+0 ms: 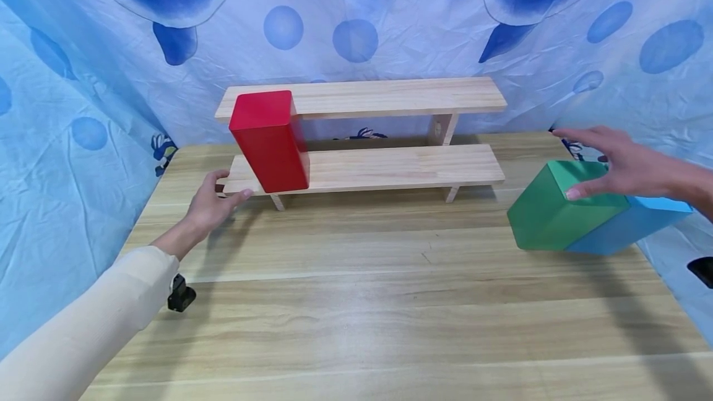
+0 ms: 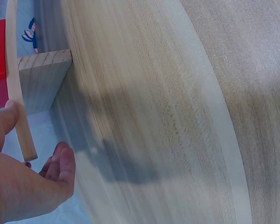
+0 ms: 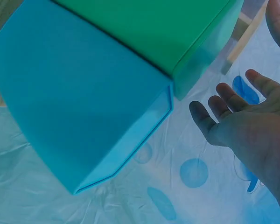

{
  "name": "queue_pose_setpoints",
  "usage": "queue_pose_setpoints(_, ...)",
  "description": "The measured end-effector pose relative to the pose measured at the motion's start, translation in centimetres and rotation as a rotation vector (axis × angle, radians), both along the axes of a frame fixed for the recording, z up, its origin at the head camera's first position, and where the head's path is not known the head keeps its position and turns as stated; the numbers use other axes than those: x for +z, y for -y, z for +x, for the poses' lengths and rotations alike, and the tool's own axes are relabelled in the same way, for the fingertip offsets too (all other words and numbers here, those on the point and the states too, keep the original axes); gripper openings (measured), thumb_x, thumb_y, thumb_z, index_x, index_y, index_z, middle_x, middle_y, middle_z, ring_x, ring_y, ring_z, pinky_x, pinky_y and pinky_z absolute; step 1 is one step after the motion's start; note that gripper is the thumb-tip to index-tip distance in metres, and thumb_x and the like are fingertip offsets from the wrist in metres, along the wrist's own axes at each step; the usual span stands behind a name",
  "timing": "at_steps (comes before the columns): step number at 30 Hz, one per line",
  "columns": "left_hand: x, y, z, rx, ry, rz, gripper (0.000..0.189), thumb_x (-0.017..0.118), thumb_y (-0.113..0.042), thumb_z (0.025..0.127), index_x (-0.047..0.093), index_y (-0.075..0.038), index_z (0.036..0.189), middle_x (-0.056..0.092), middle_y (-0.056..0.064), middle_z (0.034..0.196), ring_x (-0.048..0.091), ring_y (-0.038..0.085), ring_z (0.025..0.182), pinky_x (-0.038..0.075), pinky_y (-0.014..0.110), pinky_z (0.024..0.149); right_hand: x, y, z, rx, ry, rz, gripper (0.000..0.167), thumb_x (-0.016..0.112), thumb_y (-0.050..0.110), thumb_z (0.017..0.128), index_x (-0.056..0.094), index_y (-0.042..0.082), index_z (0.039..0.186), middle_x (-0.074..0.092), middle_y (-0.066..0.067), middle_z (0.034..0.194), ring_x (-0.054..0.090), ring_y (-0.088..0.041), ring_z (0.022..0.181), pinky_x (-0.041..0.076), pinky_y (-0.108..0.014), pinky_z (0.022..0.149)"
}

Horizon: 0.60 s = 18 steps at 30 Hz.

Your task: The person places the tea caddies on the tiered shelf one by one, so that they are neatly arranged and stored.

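A tall red box (image 1: pixel 273 141) stands on the left part of the lower board of a two-level wooden shelf (image 1: pixel 390 168). My left hand (image 1: pixel 208 206) is at that board's left end, its thumb (image 2: pixel 9 114) right at the front edge and its other fingers spread apart around the corner. On the right, a green box (image 1: pixel 548 215) and a blue box (image 1: pixel 618 228) stand side by side, pressed together. My right hand (image 1: pixel 624 163) is over the green box in the head view, thumb and fingers spread wide, holding nothing.
The shelf's upper board (image 1: pixel 390 96) lies behind and above the lower one. The wooden table (image 1: pixel 356 302) extends in front of it. A blue sheet with whale pictures (image 1: pixel 423 11) hangs behind and at both sides.
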<state>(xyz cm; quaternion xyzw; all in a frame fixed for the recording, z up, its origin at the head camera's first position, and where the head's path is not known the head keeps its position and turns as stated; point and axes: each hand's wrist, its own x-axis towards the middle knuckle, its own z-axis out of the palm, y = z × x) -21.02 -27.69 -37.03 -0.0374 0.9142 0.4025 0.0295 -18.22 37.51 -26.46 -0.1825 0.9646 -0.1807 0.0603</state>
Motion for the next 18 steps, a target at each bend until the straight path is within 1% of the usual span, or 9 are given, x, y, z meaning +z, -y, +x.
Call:
queue_pose_setpoints(2,0.0,0.0,0.0,0.001,0.001,0.001,0.088,0.062,-0.045,0.091,0.014,-0.001,0.151,0.033,0.03,0.143,0.042,0.045,0.12,0.044,0.053,0.093,-0.1,-0.4,0.1,0.003,-0.008,0.006,0.103,0.086,0.013,0.069,0.024,0.002,0.151,0.028,-0.032,0.143,0.025,-0.054,0.125,0.031,-0.068,0.083)
queue_pose_setpoints(9,0.0,0.1,0.1,0.002,0.003,-0.002,0.088,0.062,-0.046,0.091,0.014,-0.001,0.151,0.032,0.031,0.143,0.042,0.045,0.12,0.043,0.054,0.095,-0.6,-1.3,0.3,0.003,-0.026,0.023,0.103,0.087,0.014,0.066,0.028,0.001,0.149,0.03,-0.033,0.142,0.024,-0.056,0.125,0.028,-0.068,0.084)
queue_pose_setpoints(14,0.0,0.0,0.1,0.003,0.0,-0.004,0.088,0.062,-0.046,0.091,0.015,-0.001,0.151,0.032,0.031,0.143,0.042,0.045,0.12,0.043,0.054,0.095,-1.1,-1.5,0.6,0.005,-0.001,0.057,0.106,0.089,0.015,0.064,0.027,-0.001,0.149,0.028,-0.036,0.139,0.025,-0.058,0.122,0.032,-0.068,0.08)
queue_pose_setpoints(18,-0.1,0.0,0.1,0.003,0.0,-0.005,0.088,0.062,-0.045,0.091,0.014,-0.001,0.151,0.033,0.031,0.142,0.042,0.045,0.119,0.044,0.054,0.094,-1.4,-1.2,0.7,-0.022,0.033,0.09,0.108,0.089,0.017,0.065,0.023,-0.003,0.149,0.022,-0.04,0.138,0.019,-0.06,0.121,0.029,-0.071,0.08)
